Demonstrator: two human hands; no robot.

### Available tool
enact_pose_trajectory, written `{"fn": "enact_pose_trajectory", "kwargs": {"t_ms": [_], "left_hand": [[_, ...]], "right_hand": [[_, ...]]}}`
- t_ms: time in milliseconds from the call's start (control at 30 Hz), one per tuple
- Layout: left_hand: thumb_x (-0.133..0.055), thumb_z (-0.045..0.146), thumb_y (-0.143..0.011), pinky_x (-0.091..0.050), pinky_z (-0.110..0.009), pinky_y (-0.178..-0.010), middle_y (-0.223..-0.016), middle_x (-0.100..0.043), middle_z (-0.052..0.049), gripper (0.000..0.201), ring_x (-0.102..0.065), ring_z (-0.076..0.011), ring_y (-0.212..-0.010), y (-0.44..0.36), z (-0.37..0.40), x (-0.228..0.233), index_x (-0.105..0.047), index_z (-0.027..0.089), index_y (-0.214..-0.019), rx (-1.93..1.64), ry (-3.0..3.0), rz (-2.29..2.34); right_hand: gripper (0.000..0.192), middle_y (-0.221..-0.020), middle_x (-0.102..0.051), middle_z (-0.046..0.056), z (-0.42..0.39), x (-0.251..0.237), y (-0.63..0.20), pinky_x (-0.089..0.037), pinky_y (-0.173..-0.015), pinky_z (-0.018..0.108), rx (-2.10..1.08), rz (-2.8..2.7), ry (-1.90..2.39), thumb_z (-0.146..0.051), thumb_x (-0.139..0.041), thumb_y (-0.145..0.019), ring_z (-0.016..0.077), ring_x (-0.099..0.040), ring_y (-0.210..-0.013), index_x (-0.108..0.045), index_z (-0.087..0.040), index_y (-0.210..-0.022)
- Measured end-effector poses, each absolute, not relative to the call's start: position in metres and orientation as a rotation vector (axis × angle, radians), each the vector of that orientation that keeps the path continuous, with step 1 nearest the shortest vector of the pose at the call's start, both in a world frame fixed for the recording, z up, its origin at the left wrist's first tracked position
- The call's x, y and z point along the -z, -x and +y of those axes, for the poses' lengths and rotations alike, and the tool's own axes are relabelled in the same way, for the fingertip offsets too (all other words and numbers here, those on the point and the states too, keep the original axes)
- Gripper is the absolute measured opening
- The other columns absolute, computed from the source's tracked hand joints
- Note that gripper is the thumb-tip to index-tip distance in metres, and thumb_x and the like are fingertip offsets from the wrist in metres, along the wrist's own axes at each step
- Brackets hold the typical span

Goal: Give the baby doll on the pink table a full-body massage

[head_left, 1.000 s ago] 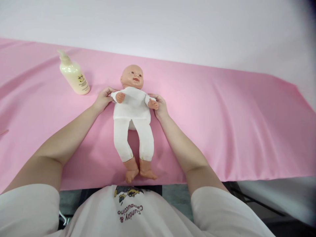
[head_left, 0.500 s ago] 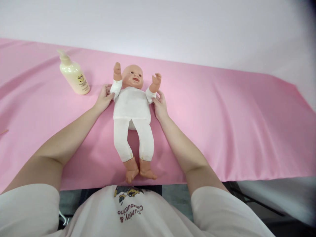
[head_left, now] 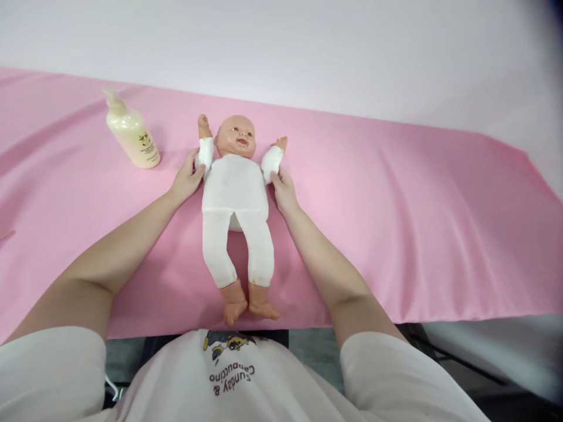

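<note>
A baby doll (head_left: 235, 193) in a white suit lies on its back on the pink cloth (head_left: 396, 223), head away from me, feet at the near edge. Both of its arms are spread out and up beside the head. My left hand (head_left: 187, 179) holds the doll's upper arm on the left side, by the white sleeve. My right hand (head_left: 284, 190) holds the other upper arm just below its sleeve cuff.
A cream pump bottle (head_left: 129, 132) stands on the cloth to the left of the doll, behind my left hand. The cloth's near edge runs just past the doll's feet, with dark floor and table legs below. A pale wall rises behind.
The doll's arms went from folded over its chest to raised, then laid back flat beside its head. My hands stayed on its upper arms and moved slightly outward.
</note>
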State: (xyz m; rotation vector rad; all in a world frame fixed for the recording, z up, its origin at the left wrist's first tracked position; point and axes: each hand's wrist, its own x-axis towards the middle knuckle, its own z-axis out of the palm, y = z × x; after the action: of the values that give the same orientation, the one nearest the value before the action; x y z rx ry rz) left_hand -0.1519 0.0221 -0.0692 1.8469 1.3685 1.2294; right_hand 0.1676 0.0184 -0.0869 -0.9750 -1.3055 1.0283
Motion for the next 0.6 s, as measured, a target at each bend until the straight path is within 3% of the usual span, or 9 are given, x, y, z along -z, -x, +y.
{"fn": "enact_pose_trajectory", "kwargs": {"t_ms": [267,467,600], "left_hand": [[-0.061,0.049,-0.091,-0.036,-0.058,-0.122,-0.150,-0.053,-0.016,0.078,-0.056,-0.0348,-0.134,0.1536,0.0169,0.0633,-0.030,0.021,-0.157,-1.109,-1.901,1.376],[-0.067,0.043,-0.088,-0.042,-0.053,-0.118,-0.143,-0.059,-0.013,0.076,-0.061,-0.0311,-0.125,0.1533,0.0172,0.0652,-0.034,0.022,-0.154,-1.160,-1.869,1.338],[-0.070,0.041,-0.087,-0.043,-0.053,-0.116,-0.136,-0.062,-0.013,0.073,-0.062,-0.0314,-0.123,0.1514,0.0181,0.0673,-0.039,0.022,-0.150,-1.227,-1.843,1.312]], "right_hand": [[0.052,-0.136,-0.069,0.004,0.0168,0.0850,-0.1672,-0.041,-0.122,0.051,-1.055,-1.339,0.963,-0.057,-0.066,-0.085,0.0268,-0.062,-0.130,-0.062,-0.027,-0.128],[0.048,-0.133,-0.071,0.003,0.0198,0.0877,-0.1677,-0.039,-0.124,0.052,-1.070,-1.330,0.985,-0.051,-0.067,-0.083,0.0259,-0.062,-0.129,-0.063,-0.027,-0.125],[0.052,-0.142,-0.066,0.004,0.0148,0.0807,-0.1685,-0.034,-0.127,0.053,-1.036,-1.390,1.059,-0.051,-0.066,-0.085,0.0260,-0.057,-0.137,-0.061,-0.027,-0.132]]}}
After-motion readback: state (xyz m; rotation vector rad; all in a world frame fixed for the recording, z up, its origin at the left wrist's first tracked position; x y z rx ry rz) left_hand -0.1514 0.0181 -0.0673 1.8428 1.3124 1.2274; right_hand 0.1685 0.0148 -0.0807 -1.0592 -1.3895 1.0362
